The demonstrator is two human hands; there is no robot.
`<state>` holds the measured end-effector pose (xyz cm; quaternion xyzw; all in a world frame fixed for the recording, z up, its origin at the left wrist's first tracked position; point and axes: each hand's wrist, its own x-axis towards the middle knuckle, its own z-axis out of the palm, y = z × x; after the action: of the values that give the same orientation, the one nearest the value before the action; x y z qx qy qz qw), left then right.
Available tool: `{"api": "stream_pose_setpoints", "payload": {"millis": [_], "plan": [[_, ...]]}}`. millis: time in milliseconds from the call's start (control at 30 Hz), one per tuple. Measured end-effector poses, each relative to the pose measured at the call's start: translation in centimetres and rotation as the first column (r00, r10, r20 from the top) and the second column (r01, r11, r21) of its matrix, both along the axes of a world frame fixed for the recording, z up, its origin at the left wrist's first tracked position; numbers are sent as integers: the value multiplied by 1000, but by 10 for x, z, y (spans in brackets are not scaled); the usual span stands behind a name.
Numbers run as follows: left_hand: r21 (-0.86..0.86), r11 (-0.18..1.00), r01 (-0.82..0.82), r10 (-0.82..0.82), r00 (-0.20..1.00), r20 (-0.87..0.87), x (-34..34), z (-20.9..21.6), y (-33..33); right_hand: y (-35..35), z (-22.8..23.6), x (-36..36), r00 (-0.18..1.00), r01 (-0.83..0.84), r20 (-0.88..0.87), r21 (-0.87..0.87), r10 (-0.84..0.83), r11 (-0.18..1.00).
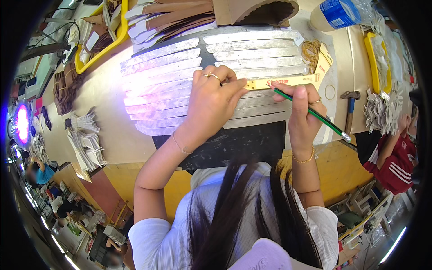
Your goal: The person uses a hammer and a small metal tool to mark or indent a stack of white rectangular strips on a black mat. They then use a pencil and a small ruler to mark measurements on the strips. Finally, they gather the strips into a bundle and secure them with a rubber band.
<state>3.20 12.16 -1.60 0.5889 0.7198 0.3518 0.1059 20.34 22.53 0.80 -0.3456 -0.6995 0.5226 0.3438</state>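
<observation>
Pencil, green, is sitting pinched in the worker's right hand, tip at the lower edge of a yellow template; left hand is pinching its left end over silvery strips. Farther: rubber bands are lying, then a plastic bottle.

Bright light fills the table, pink-violet glare washes out the left strips, a blown-out lamp glows far left, 1 tube lower right, and edges bend toward black corners.

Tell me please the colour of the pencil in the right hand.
The pencil is green and black; head view.
</observation>
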Motion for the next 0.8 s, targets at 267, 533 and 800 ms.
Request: {"api": "stream_pose_setpoints", "payload": {"millis": [267, 533, 800], "plan": [[-15, 1000, 5, -6, 999, -38, -4, -7, 3, -4, 4, 2, 993, -14, 113, -39, 19, 999], [-33, 999, 22, -23, 1000, -16, -5, -5, 3, -3, -5, 6, 996, -36, 81, -18, 37, 999], [-49, 999, 15, -15, 1000, 5, -5, -5, 4, -4, -9, -2, 992, -26, 124, 29, 23, 999]]}}
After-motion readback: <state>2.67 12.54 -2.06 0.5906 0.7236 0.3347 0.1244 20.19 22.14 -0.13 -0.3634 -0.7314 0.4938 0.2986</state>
